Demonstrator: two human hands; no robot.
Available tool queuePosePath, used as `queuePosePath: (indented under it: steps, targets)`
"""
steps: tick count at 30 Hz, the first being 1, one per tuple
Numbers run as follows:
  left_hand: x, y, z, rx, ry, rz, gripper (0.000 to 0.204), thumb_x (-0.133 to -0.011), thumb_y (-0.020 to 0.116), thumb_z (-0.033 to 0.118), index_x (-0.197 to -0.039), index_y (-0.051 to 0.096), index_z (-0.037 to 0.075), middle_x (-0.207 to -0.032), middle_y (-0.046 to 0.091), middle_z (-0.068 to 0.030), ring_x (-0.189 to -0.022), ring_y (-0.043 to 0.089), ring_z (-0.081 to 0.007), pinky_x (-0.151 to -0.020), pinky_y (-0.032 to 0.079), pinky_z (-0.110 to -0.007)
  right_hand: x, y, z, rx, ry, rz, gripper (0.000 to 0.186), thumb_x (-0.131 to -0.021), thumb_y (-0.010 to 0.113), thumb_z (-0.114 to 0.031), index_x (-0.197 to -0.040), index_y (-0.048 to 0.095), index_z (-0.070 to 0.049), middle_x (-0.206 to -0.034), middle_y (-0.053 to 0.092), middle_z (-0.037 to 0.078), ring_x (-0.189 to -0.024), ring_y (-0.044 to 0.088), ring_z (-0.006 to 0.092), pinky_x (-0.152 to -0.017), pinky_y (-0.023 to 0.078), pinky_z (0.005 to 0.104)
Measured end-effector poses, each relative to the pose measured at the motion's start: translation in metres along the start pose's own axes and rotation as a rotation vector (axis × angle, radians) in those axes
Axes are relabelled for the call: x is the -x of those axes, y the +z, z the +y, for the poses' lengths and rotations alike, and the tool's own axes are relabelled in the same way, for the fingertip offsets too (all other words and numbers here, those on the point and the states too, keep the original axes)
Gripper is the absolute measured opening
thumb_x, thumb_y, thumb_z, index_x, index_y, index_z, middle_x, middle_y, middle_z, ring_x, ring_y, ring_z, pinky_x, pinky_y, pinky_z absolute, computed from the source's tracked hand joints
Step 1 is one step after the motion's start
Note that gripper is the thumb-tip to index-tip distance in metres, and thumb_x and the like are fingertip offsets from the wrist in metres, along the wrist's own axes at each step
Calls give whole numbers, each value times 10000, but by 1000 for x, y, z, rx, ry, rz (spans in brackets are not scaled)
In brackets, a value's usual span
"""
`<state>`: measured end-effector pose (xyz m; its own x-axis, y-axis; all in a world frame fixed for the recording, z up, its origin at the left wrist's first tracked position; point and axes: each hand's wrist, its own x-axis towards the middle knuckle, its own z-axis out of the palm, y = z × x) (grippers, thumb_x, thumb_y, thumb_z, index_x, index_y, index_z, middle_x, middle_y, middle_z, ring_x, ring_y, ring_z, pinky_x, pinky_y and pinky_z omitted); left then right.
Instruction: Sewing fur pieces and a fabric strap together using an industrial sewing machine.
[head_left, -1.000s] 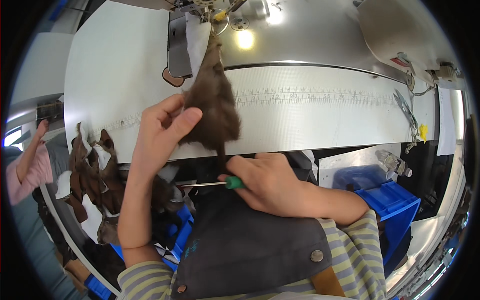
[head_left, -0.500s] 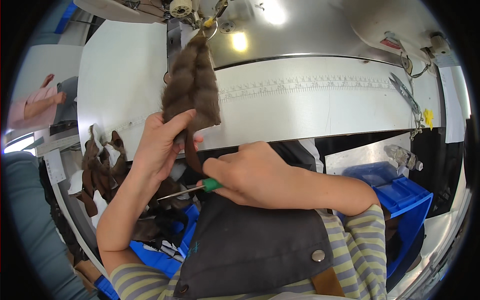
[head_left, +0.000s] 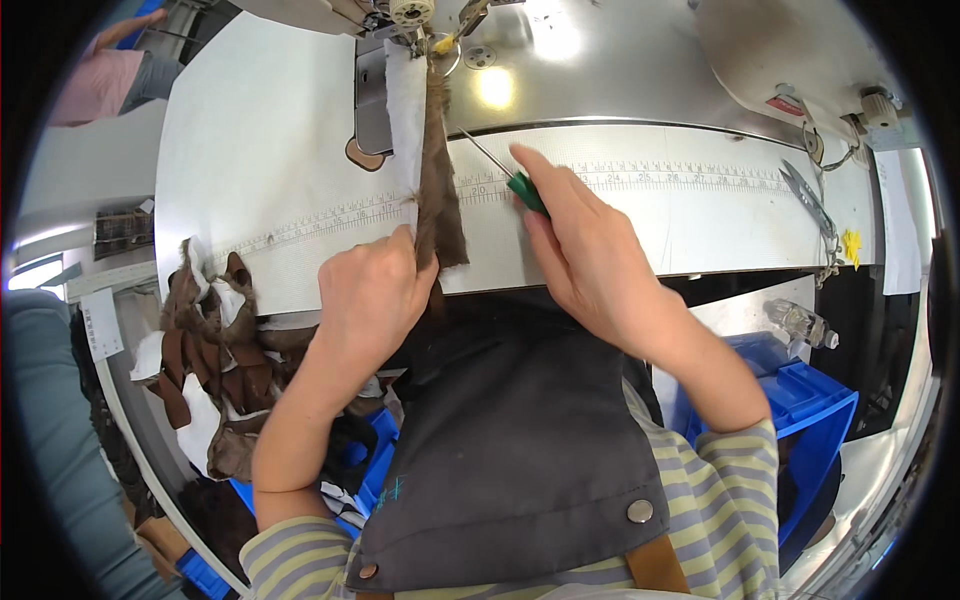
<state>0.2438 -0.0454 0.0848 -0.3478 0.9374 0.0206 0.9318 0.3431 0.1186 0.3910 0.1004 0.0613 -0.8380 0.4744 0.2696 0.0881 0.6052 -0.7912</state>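
A long piece of brown fur (head_left: 442,190) with a white backing strip (head_left: 404,120) runs from the sewing machine's needle area (head_left: 430,35) toward me. At its near end my left hand (head_left: 370,290) is closed on it, fingers curled round the edge. My right hand (head_left: 585,245) holds a green-handled tool with a thin metal shaft, perhaps an awl or screwdriver (head_left: 522,190). Its tip points up and left, a little to the right of the fur and apart from it.
Brown and white fur scraps (head_left: 215,350) hang over the table's left edge. Metal scissors (head_left: 810,200) lie at the right, near a yellow tie (head_left: 851,245). A blue bin (head_left: 815,400) and a plastic bottle (head_left: 800,322) are below right. Another person (head_left: 105,80) is at far left.
The fur has turned so its white backing shows. My right hand has moved up and right, lifting the tool from below the table edge to above it. My left hand has shifted right.
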Motion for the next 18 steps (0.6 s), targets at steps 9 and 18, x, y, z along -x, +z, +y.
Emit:
queuePosePath:
  steps: [9, 18]
  targets:
    - [5, 10, 5, -102, -4, 66, 199, -747, 680, 163, -682, 552, 25, -585, 579, -138, -523, 595, -307, -488, 461, -398, -11, 44, -9, -69, -280, 90, 372, -813, 588, -16, -1177, 513, -3, -811, 622, 139, -645, 608, 292, -581, 485, 348]
    - [-19, -39, -78, 667, -313, 32, 181, -877, 618, 172, -964, 661, 19, -812, 652, -83, -669, 593, -88, -555, 459, -232, -13, 42, -13, 125, -141, -36, 311, -810, 598, -39, -1112, 531, -9, -710, 602, 103, -538, 571, 266, -525, 455, 353]
